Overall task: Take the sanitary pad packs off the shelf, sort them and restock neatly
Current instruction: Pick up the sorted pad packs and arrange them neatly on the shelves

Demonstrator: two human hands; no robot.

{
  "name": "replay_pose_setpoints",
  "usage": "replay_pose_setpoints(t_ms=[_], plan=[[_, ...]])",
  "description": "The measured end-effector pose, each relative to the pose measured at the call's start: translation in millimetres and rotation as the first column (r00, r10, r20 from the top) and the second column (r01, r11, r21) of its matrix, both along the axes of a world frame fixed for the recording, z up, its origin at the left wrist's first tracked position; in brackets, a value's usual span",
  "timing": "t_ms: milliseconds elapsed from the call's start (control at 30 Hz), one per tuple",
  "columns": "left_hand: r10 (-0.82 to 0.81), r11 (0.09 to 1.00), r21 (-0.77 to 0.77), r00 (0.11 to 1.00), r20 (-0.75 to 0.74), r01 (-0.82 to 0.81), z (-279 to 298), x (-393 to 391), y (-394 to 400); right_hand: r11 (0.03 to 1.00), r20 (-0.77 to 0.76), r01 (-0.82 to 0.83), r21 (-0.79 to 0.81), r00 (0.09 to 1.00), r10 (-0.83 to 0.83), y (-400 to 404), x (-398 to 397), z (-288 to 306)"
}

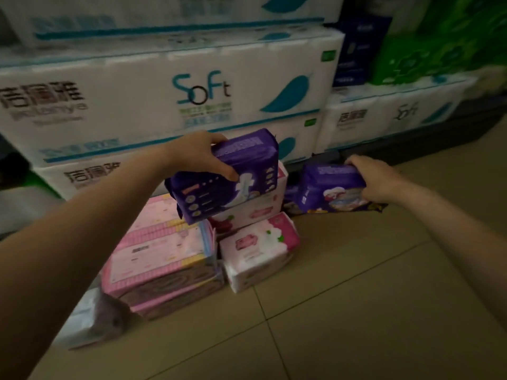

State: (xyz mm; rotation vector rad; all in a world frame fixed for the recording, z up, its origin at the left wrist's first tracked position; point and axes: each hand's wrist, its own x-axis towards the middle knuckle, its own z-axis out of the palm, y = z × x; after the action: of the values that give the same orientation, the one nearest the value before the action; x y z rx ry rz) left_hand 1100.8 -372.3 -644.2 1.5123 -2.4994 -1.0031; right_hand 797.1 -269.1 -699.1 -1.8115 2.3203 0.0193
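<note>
sorting | left hand grip clamped on purple pack | right hand grip clamped on second purple pack | set both squarely on floor, purples together, beside pink stack

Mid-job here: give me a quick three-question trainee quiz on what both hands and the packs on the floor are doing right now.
1. True or false: the left hand holds a purple pad pack above the pink-and-white packs.
2. What does the right hand have its grip on?
A. a green pack
B. a second purple pack
C. nothing
3. Fill in: the striped pink packs are stacked on the tiled ____.

Key: 1 true; 2 B; 3 floor.
</note>
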Motion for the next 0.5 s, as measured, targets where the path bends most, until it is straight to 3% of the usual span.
replay_pose_setpoints(t_ms=[100,267,333,400,500], plan=[[0.007,1.0,0.03,1.0,0.006,-0.008,0,-25,0,0.994,-0.127,-0.035,0.107,0.991,0.049,-1,-23,-50],[-0.035,0.999,0.019,0.996,0.077,0.034,-7,-58,7,0.995,0.015,-0.084,0.057,0.996,0.084,-19,-24,-128],[-0.042,0.999,0.016,0.994,0.098,0.041,-8,-64,7,0.991,-0.011,-0.13,0.014,0.991,0.13,-26,-17,-148],[-0.048,0.999,0.024,0.993,0.109,0.045,-9,-66,7,0.998,-0.025,-0.053,0.02,0.998,0.053,-27,-13,-162],[-0.057,0.998,0.02,0.993,0.108,0.055,-11,-70,5,0.991,0.334,0.087,0.101,0.935,-0.116,-23,-16,-175]])
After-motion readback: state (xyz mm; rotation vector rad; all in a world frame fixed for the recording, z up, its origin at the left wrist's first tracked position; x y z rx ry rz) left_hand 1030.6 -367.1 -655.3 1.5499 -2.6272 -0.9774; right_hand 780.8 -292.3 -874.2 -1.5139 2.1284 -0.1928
